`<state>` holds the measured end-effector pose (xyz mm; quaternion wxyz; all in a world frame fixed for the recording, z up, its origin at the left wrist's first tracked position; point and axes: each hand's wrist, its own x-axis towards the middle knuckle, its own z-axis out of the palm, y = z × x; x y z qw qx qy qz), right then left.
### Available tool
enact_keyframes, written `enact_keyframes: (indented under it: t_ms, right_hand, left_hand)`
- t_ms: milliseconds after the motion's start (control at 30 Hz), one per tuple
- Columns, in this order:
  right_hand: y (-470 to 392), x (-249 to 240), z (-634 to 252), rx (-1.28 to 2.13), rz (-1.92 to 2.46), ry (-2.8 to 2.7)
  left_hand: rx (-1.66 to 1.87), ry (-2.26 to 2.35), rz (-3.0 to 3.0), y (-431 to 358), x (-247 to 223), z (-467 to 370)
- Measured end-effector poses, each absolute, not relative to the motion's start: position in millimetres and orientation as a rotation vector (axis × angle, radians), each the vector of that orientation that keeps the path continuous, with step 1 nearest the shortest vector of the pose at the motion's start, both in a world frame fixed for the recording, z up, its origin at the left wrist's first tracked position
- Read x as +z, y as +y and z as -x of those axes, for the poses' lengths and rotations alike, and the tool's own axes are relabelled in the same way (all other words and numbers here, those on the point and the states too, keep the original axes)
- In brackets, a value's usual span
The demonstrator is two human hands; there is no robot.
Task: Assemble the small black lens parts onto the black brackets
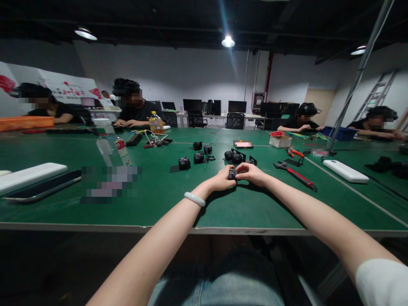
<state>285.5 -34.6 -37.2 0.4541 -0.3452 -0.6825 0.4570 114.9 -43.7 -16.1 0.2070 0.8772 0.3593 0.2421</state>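
Note:
A small black part (232, 174) is held between my two hands, low over the green table (248, 208). My left hand (221, 179) grips it from the left, with a pale bracelet (194, 199) on that wrist. From the right, the fingers of my right hand (250, 173) pinch at the same part. Just beyond my hands lie several similar black parts (236, 157). More of them sit to the left, among them one black part (184, 162) on a flat dark piece.
Red-handled pliers (296, 175) and a white device (345, 171) lie to the right. At the left are a clear bottle (106, 142), a white case (33, 176) and a dark phone (44, 186). A metal pole (353, 85) rises at the right. Several people sit across the table.

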Motion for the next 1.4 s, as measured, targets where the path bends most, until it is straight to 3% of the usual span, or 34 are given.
enact_keyframes:
  t_ms: [567,1400]
  right_hand:
    - [-35.2,-36.4,-287.0,1.312,0.864,-1.634]
    - [-32.1,-40.3,-283.4,1.254,0.914,-1.638]
  left_hand:
    - [0.715,0.997,-2.375,-45.0,-16.1,-115.3]
    - [0.699,0.994,-2.419,-47.5,-12.7,-116.8]
